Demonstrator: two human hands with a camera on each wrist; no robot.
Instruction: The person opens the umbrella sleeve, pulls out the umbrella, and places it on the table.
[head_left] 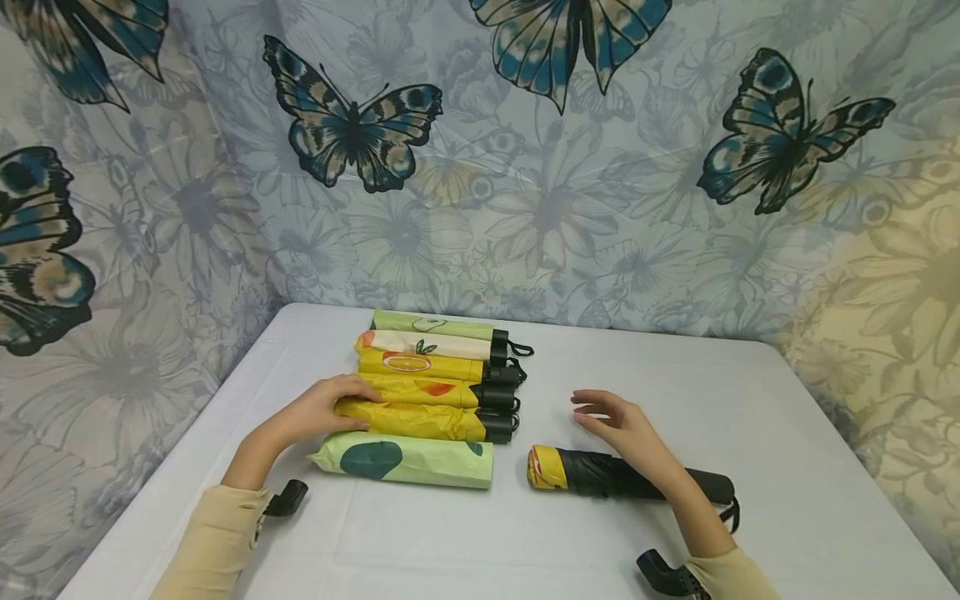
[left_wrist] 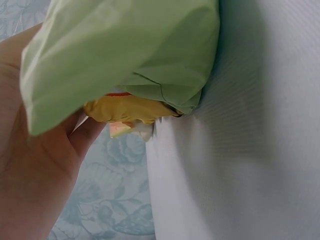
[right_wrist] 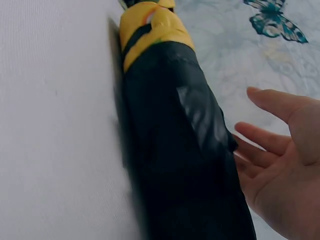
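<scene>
Folded umbrellas lie side by side in a row on the table. My left hand (head_left: 326, 408) is at the left end of the nearest yellow umbrella (head_left: 420, 422), gripping it between thumb and fingers. In front of that lies a light green sleeve (head_left: 450, 463) with dark green patches; in the left wrist view the green sleeve (left_wrist: 130, 45) covers part of the hand. My right hand (head_left: 626, 429) hovers with loosely bent fingers, holding nothing. Beneath its wrist lies a black folded umbrella (head_left: 600, 473) with a yellow end, seen close up beside the hand in the right wrist view.
Farther back in the row are another yellow umbrella (head_left: 420, 389), an orange-slice one (head_left: 450, 367), a cream one (head_left: 457, 344) and a pale green one (head_left: 465, 327). Black handles point right. A butterfly-print cloth (head_left: 555, 225) hangs behind the white table (head_left: 420, 542).
</scene>
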